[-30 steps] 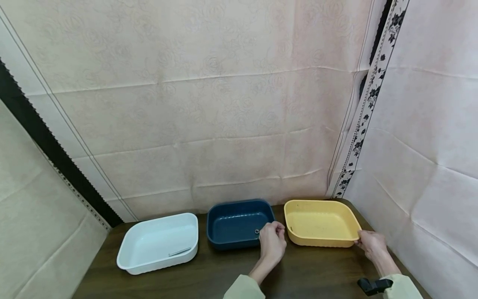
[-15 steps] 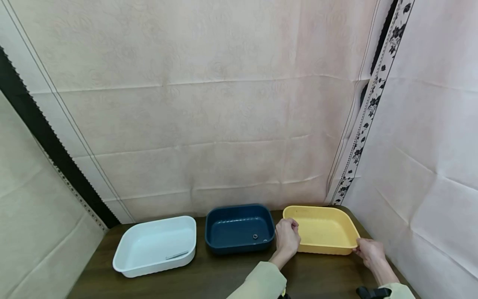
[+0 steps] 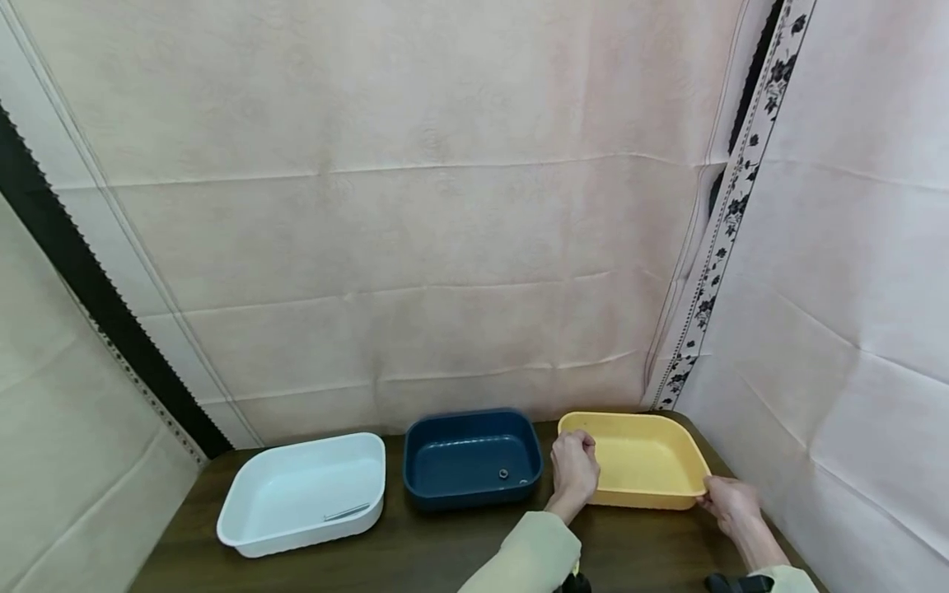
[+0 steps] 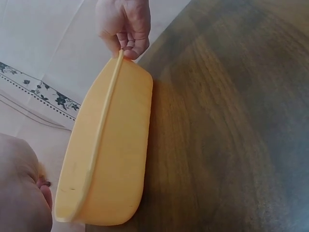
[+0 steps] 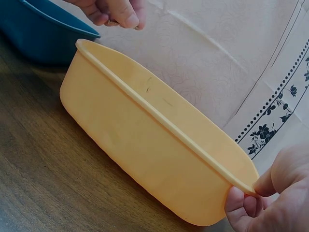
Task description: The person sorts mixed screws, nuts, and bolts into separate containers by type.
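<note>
My left hand [image 3: 574,471] is over the left end of the yellow tray [image 3: 645,499], its fingertips pinched together. A small metal piece [image 5: 114,22] shows between them in the right wrist view; its kind is mostly hidden by the fingers. At the tray's right front corner, my right hand [image 3: 732,504] pinches the rim between thumb and curled fingers. The yellow tray stands on the table, with small dark marks on its inner wall. To its left, the blue tray [image 3: 470,499] holds a small ring-shaped nut [image 3: 503,473].
Farthest left stands a white tray [image 3: 296,542] with a thin metal rod-like piece [image 3: 346,512] lying in it. All three trays sit on a dark wooden table [image 3: 415,552]. Pale cloth [image 3: 445,247] hangs behind and at both sides.
My left hand has moved right, from the blue tray's right edge to the yellow tray's left end. My right hand keeps its grip on the yellow rim. The head view has shifted slightly.
</note>
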Motion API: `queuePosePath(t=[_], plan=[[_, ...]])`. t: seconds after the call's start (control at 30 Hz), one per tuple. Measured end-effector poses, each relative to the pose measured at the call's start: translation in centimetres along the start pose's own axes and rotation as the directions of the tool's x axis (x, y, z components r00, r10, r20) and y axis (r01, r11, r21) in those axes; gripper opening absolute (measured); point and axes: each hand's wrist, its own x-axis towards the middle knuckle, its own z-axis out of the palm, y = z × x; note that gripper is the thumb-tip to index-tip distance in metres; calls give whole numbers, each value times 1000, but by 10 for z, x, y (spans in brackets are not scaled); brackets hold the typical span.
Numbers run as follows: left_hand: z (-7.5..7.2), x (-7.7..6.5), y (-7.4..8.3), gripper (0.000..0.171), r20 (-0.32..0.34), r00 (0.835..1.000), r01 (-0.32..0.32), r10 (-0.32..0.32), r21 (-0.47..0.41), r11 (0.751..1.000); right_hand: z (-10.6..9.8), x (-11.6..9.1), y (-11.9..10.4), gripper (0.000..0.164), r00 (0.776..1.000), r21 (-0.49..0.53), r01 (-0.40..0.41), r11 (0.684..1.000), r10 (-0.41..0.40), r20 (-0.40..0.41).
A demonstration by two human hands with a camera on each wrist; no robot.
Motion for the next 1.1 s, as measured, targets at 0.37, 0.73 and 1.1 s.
queuePosePath(t=[0.37,0.73,1.1], plan=[[-7,-3,-9,7,53,998,35,-34,-15,999,3,1,-5,31,1000,-1,9,1000,-9,19],[-52,-12,-27,7,46,999,-7,7,-2,1000,2,6,-9,31,1000,-17,-15,1000,16,15],[-140,-34,-64,11,-52,998,35,-28,140,990,-16,2,-15,47,998,-245,28,969,-39,-39]])
